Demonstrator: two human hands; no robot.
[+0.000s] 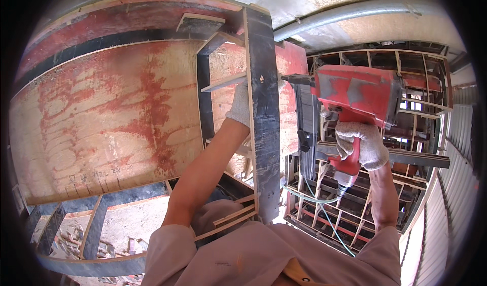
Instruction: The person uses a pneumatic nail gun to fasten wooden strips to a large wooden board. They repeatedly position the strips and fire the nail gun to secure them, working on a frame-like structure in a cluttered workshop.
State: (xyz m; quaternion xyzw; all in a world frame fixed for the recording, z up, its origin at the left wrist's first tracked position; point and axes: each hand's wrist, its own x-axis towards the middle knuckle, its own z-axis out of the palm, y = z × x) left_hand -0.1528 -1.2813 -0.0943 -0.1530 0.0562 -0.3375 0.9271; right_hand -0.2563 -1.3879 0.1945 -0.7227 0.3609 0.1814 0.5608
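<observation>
My right hand [362, 144], in a grey-white knit glove, is closed around the grip of a red pneumatic nail gun [360, 91]. The gun's nose points left, at or close to the right side of an upright black-faced board [265, 118]; contact is hard to judge. A dark nail magazine [307, 118] runs down beside that board. A pale green air hose [324, 201] hangs near the handle's lower end. On the board's other side, my gloved left hand [240, 106] reaches into the wooden frame, by a short crosspiece [223, 82]. Its fingers are hidden behind the board.
Left of the frame stands a large red-stained plywood panel [106, 118] with a curved, ribbed black frame [91, 265] below it. A stack of slatted wooden frames [406, 169] fills the right side. Overhead runs a metal pipe [350, 14]. Corrugated sheeting [436, 210] stands far right.
</observation>
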